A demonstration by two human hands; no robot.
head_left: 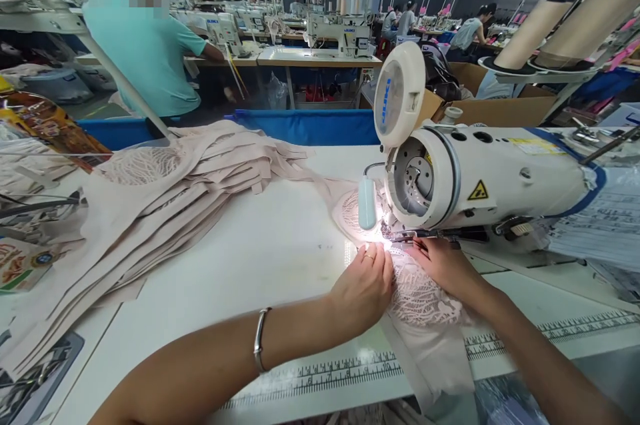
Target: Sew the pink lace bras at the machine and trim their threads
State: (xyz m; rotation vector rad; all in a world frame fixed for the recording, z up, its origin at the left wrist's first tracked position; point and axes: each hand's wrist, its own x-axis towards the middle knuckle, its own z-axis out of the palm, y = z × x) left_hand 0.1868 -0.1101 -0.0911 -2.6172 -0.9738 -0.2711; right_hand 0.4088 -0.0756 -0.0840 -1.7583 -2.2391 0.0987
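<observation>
A pale pink lace garment piece (423,291) lies under the lit needle area of a white sewing machine (470,175), and its lower end hangs over the table's front edge. My left hand (365,281), with a ring and a silver bracelet, presses on the fabric just left of the needle area, fingers bent and together. On the right, my right hand (440,261) pinches the fabric's edge beside the machine's foot, fingers closed. More of the same fabric runs behind the needle area toward a layered pile of pink pieces (200,178) on the left.
The white table (265,238) has a printed ruler strip (345,375) along its front. Thread cones (533,31) stand at the upper right, near a cardboard box (505,111). Snack packages and a tray of metal tools (47,371) sit at left. A person in turquoise sits beyond.
</observation>
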